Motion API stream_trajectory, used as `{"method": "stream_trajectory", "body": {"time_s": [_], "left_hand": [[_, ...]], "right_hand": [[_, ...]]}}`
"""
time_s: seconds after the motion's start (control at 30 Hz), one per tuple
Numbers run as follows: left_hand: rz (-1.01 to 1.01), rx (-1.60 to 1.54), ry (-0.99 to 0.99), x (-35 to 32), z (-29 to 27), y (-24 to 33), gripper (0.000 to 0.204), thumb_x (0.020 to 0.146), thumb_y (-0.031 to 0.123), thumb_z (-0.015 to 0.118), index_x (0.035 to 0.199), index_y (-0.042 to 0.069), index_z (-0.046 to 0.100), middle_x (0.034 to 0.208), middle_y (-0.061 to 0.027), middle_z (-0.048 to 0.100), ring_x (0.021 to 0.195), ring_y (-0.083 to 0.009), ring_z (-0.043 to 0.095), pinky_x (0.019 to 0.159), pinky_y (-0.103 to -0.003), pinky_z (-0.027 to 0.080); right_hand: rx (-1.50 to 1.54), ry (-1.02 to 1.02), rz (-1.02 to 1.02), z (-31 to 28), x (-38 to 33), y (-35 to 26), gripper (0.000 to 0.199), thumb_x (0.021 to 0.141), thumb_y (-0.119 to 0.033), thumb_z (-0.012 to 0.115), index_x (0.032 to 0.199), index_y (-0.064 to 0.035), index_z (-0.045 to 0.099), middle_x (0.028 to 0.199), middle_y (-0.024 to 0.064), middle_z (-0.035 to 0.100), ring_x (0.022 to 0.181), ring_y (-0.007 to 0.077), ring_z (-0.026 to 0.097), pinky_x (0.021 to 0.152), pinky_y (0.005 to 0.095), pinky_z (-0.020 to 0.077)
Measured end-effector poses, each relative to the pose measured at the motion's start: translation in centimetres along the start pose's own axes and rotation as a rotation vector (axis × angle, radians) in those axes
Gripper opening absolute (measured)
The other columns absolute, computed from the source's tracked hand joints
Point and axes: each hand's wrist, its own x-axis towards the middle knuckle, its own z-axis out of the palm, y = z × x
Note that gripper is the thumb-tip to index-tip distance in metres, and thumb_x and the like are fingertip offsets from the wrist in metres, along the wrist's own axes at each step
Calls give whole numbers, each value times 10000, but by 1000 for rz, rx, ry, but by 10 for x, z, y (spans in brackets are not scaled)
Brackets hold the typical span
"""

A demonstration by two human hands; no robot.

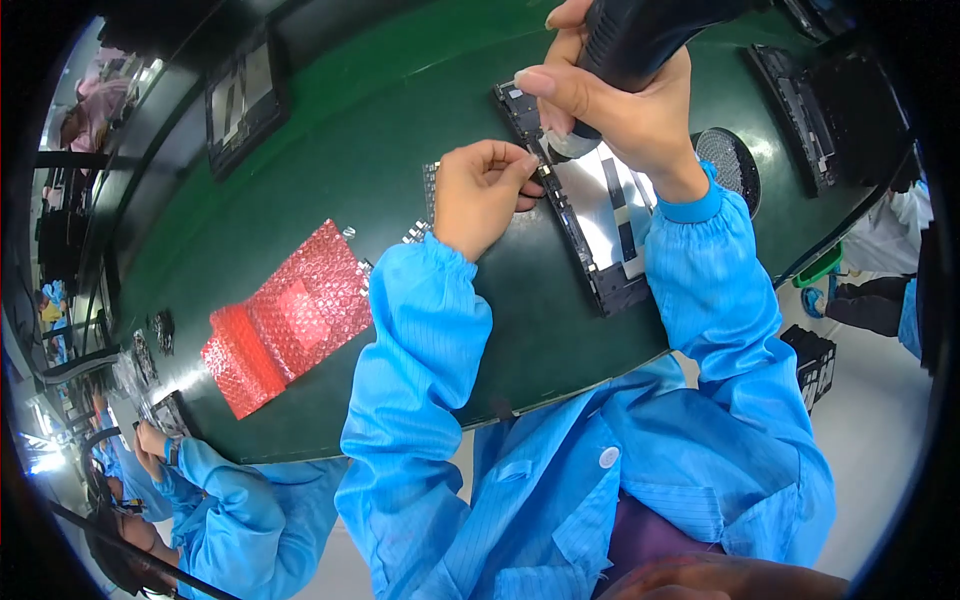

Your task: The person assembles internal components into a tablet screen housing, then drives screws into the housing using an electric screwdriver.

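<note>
A flat tablet-like device (610,215) lies on the green table in front of me, with a black frame around a silvery inner plate. My right hand (630,120) is closed around a thick black electric screwdriver (640,45), whose pale lower end points down at the device's far left part. The tip itself is hidden. At the left edge of the frame, my left hand (485,190) is closed in a pinch, thumb against forefinger. Whatever those fingers hold is too small to make out. Small metallic parts (417,231) lie on the table beside my left wrist.
A red bubble-wrap bag (300,310) lies left of my left forearm. Right of my right wrist stands a round black dish (728,165) of tiny parts. More dark devices lie far left (243,100) and far right (800,120). A co-worker in a blue sleeve (225,500) sits at lower left.
</note>
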Motion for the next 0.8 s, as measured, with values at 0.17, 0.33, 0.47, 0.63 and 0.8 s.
{"method": "stream_trajectory", "body": {"time_s": [0.17,0.33,0.47,0.63,0.8], "left_hand": [[243,135,75,-18,-3,-14,165,770,25,703,902,-58,648,804,-64,626,716,-106,616,574,-218,510],[468,313,161,-23,7,-10,177,705,37,759,857,-21,688,757,-60,598,629,-93,553,540,-217,448],[497,316,145,-21,10,-11,162,713,33,749,855,-18,690,745,-63,597,625,-101,556,542,-227,447],[492,281,139,-20,6,-13,118,727,20,731,831,-17,691,729,-61,595,628,-106,558,545,-232,444],[450,261,135,-19,9,-13,117,717,15,738,818,-17,688,726,-64,594,629,-105,558,549,-229,443]], "right_hand": [[84,-213,-416,-1,8,14,380,720,29,752,1004,38,501,633,50,594,547,81,567,490,221,448],[-4,-384,-871,-7,23,29,383,716,35,751,1002,48,495,619,50,594,547,68,552,497,214,435],[-2,-224,-456,-10,24,29,385,713,31,754,995,55,494,622,45,594,550,57,536,503,201,417],[-6,-418,-888,-5,25,30,391,712,25,757,998,58,493,620,42,590,551,54,532,504,196,411],[12,-419,-868,-10,33,38,386,714,20,756,995,56,493,617,39,588,549,52,530,504,193,409]]}}
